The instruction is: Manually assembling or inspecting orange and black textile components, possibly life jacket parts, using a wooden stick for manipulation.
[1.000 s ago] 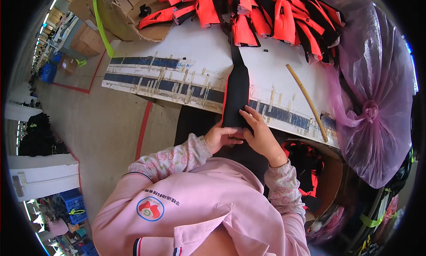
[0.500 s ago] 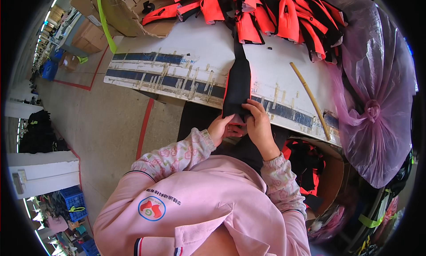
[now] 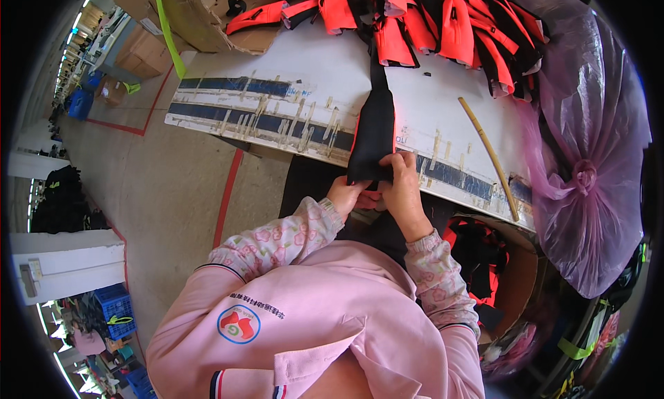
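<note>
On my feed, the left hand (image 3: pixel 348 196) pinches the near end of a black fabric piece (image 3: pixel 374 133) at its left corner, thumb on top. The right hand (image 3: pixel 402 188) grips the same end just beside it, fingers bent over the right edge. From both hands the piece runs straight ahead over the rim of a white table (image 3: pixel 325 63), showing thin orange edges and narrowing into a strap. Right of and below the right hand I see a cardboard box (image 3: pixel 522 274) with orange and black pieces inside. A thin yellow stick (image 3: pixel 488 157) lies on the table ahead and to the right of that hand; further right hangs a knotted purple plastic bag (image 3: pixel 595 157). Farthest ahead of the hands, an orange-and-black pile (image 3: pixel 456 32) covers the table's far side.
</note>
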Action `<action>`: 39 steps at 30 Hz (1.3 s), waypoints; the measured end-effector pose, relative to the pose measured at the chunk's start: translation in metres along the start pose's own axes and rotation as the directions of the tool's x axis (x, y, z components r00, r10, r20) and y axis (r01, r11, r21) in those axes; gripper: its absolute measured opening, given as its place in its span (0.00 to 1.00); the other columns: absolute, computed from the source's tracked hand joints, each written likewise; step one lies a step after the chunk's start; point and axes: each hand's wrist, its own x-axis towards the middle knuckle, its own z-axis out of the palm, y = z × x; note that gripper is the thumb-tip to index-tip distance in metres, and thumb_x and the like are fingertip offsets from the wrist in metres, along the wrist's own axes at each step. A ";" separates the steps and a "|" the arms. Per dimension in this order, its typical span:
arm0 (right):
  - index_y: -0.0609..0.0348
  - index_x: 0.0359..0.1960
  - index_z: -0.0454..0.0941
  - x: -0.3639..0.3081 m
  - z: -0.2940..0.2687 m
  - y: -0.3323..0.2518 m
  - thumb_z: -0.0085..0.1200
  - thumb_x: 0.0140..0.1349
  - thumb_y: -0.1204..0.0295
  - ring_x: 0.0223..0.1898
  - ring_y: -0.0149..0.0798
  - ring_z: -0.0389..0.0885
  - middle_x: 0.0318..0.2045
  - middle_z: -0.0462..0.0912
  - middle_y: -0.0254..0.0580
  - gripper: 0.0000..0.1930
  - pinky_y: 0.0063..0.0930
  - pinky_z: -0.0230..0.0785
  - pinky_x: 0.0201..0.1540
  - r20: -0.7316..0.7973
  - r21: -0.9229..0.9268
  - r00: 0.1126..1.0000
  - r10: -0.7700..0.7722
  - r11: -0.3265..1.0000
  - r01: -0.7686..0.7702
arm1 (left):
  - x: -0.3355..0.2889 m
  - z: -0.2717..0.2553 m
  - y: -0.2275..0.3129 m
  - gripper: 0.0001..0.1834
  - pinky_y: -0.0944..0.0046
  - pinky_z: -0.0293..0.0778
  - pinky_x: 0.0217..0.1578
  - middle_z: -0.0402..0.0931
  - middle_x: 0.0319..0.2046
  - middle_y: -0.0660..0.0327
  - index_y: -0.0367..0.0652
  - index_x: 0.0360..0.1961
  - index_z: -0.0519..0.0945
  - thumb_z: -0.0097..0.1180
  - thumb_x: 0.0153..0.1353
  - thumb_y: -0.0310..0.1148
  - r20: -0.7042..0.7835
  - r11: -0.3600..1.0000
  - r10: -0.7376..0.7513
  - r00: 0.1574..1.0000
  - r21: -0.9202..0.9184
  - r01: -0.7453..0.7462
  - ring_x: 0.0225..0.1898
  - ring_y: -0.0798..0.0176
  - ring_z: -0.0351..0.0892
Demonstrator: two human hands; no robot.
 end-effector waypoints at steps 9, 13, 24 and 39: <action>0.63 0.37 0.70 -0.001 -0.001 0.003 0.50 0.34 0.92 0.38 0.57 0.72 0.39 0.67 0.53 0.23 0.38 0.69 0.39 0.044 -0.038 0.998 -0.045 0.998 0.047 | 0.002 -0.007 -0.004 0.15 0.62 0.79 0.29 0.78 0.29 0.46 0.32 0.39 0.74 0.47 0.63 0.35 0.022 1.000 0.028 0.999 -0.014 -0.028 0.26 0.55 0.81; 0.63 0.36 0.70 0.000 0.005 0.002 0.50 0.33 0.92 0.37 0.57 0.73 0.38 0.68 0.54 0.23 0.39 0.69 0.38 0.039 -0.096 0.999 -0.011 0.995 0.014 | 0.009 -0.012 -0.014 0.15 0.61 0.79 0.32 0.78 0.29 0.48 0.33 0.41 0.74 0.46 0.62 0.35 0.040 0.998 0.034 0.999 -0.053 -0.032 0.27 0.54 0.81; 0.62 0.35 0.70 -0.002 0.010 0.001 0.52 0.34 0.89 0.36 0.55 0.72 0.38 0.68 0.52 0.21 0.40 0.68 0.39 0.059 -0.181 0.998 -0.025 0.983 0.035 | 0.020 -0.005 -0.033 0.17 0.60 0.79 0.32 0.77 0.37 0.55 0.41 0.48 0.70 0.45 0.62 0.39 0.114 0.955 0.081 0.990 -0.293 -0.044 0.31 0.60 0.80; 0.71 0.58 0.58 0.074 0.031 -0.021 0.54 0.52 0.55 0.62 0.57 0.54 0.60 0.58 0.59 0.38 0.43 0.45 0.64 0.169 -0.394 0.945 -0.279 0.860 0.324 | 0.034 0.010 -0.047 0.22 0.60 0.76 0.16 0.76 0.30 0.42 0.44 0.56 0.54 0.36 0.59 0.26 -0.030 0.964 0.150 0.988 -0.217 -0.153 0.20 0.51 0.79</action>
